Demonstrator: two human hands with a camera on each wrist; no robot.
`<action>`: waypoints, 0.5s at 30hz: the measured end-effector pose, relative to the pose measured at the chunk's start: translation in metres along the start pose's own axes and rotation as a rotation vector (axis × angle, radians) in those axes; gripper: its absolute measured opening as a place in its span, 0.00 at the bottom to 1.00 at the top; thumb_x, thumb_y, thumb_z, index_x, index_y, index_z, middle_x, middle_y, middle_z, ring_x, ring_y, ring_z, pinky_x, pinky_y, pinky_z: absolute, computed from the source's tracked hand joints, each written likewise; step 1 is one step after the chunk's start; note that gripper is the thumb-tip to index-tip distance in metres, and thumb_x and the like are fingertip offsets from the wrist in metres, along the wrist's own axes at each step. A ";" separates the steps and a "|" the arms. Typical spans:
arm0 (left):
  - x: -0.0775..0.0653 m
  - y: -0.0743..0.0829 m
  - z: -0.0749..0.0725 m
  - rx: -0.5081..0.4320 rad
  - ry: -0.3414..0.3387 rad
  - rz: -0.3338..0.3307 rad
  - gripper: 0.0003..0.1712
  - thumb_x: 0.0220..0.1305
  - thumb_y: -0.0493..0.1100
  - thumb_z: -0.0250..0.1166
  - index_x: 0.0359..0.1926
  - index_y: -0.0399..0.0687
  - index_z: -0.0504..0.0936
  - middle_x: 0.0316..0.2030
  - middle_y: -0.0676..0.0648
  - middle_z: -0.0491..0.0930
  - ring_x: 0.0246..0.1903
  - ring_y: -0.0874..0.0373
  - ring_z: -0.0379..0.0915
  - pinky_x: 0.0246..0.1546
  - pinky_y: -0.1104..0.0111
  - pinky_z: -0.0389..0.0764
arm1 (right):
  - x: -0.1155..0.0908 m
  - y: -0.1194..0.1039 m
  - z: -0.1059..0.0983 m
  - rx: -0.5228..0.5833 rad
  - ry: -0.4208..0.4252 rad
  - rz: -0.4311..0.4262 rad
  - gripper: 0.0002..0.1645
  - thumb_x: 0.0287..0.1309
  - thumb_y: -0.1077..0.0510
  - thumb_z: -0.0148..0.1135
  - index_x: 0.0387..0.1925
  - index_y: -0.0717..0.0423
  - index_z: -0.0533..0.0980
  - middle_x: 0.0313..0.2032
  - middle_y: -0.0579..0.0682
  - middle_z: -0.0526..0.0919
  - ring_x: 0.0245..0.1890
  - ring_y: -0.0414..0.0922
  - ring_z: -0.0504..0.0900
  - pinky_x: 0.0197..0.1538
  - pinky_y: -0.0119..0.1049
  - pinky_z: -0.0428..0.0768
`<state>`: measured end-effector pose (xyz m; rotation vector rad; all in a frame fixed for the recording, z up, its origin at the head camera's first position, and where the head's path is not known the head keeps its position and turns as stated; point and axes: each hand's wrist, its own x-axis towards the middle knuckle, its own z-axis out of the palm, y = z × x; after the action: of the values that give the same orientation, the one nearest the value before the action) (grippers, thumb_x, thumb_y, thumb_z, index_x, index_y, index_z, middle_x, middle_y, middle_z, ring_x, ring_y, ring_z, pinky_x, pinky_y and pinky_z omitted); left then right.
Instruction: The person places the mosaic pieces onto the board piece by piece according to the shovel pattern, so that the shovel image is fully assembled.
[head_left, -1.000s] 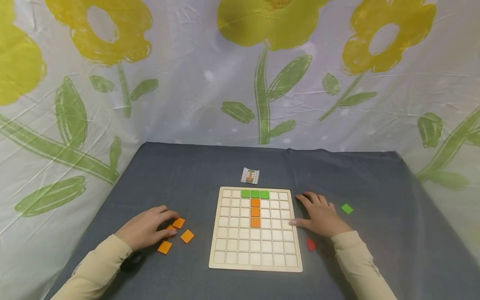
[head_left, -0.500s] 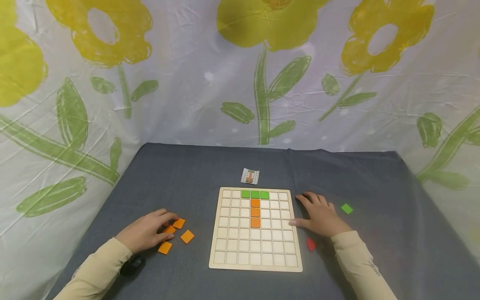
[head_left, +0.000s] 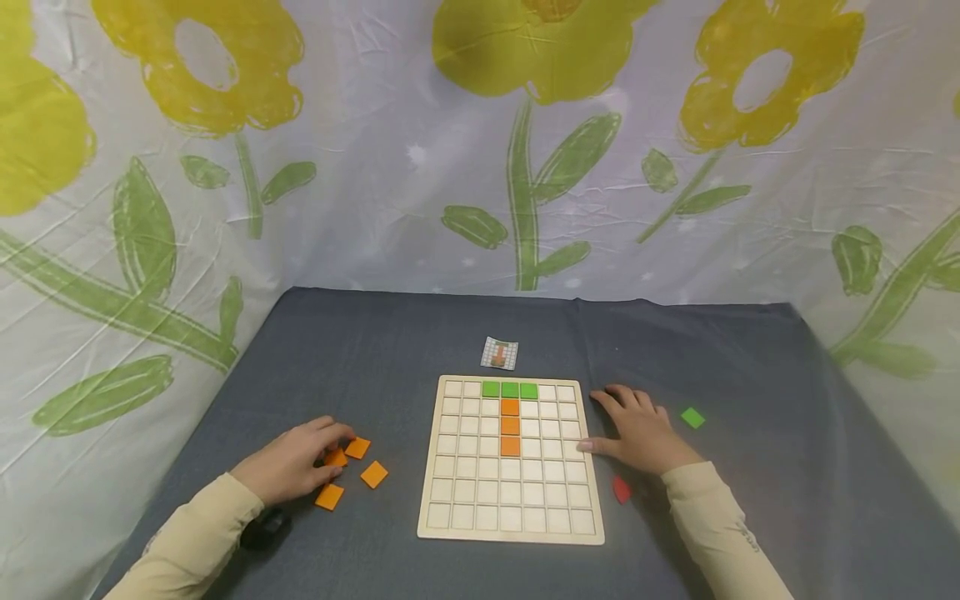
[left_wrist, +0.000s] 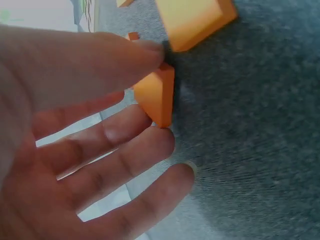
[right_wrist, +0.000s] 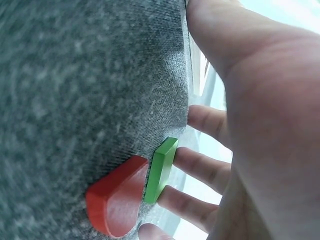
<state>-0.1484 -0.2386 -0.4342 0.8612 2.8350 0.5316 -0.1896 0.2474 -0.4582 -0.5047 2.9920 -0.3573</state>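
Note:
My left hand (head_left: pixel 288 461) pinches an orange square tile (head_left: pixel 335 457) between thumb and fingers, left of the board. In the left wrist view the tile (left_wrist: pixel 157 95) stands tilted between the thumb tip and the fingertips. My right hand (head_left: pixel 643 431) rests at the right side of the wooden grid board (head_left: pixel 465 530), its thumb at the board's edge and its fingers spread. On the board, three green tiles (head_left: pixel 510 390) form a row at the top, with three orange tiles (head_left: pixel 510 426) in a column below the middle one.
Loose orange tiles (head_left: pixel 374 475) lie around my left hand. A green tile (head_left: pixel 693 417) lies right of my right hand, and a red rounded piece (head_left: pixel 622 489) near its wrist. Behind the board sits a small printed card (head_left: pixel 499 353). A flowered cloth (head_left: pixel 375 167) hangs behind the table.
My left thumb and the orange tile have shifted slightly left, and more of that tile shows between the fingers. The right hand keeps its place.

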 end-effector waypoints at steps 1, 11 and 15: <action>0.001 0.000 -0.001 0.001 0.005 0.004 0.19 0.55 0.38 0.71 0.49 0.45 0.79 0.39 0.52 0.76 0.31 0.65 0.69 0.29 0.68 0.74 | 0.000 0.000 0.000 0.000 0.000 0.000 0.54 0.47 0.24 0.60 0.68 0.52 0.65 0.65 0.60 0.64 0.63 0.64 0.62 0.53 0.68 0.64; 0.014 0.015 -0.004 0.038 0.120 0.110 0.14 0.52 0.34 0.72 0.41 0.45 0.81 0.37 0.53 0.74 0.32 0.62 0.71 0.32 0.69 0.76 | 0.000 -0.001 0.000 0.008 -0.007 -0.004 0.54 0.48 0.25 0.60 0.68 0.52 0.64 0.66 0.61 0.63 0.64 0.65 0.61 0.54 0.68 0.63; 0.028 0.027 -0.001 0.033 0.127 0.152 0.14 0.54 0.35 0.71 0.43 0.43 0.81 0.36 0.52 0.73 0.32 0.61 0.70 0.31 0.70 0.75 | -0.001 -0.001 -0.001 0.007 -0.002 -0.003 0.53 0.48 0.26 0.61 0.68 0.53 0.64 0.65 0.61 0.63 0.63 0.65 0.61 0.53 0.68 0.64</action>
<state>-0.1583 -0.2025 -0.4239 1.0926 2.9148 0.5790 -0.1889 0.2474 -0.4567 -0.5087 2.9872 -0.3674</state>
